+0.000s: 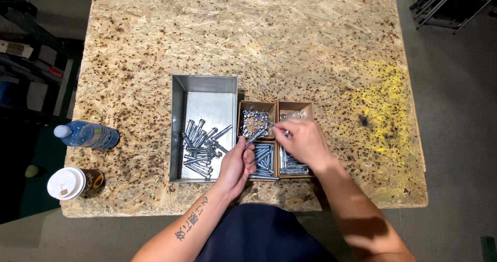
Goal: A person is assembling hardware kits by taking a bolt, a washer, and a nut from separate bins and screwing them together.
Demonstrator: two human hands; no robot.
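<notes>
Your left hand [237, 165] pinches a bolt [256, 136]; your right hand [305, 140], fingers curled, works at its tip, likely threading a nut. Next: steady alignment, then the metal tray [178, 132] just left.

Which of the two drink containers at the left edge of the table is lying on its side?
The clear blue water bottle lies on its side. The paper coffee cup with the white lid, nearer the person, stands upright.
</notes>
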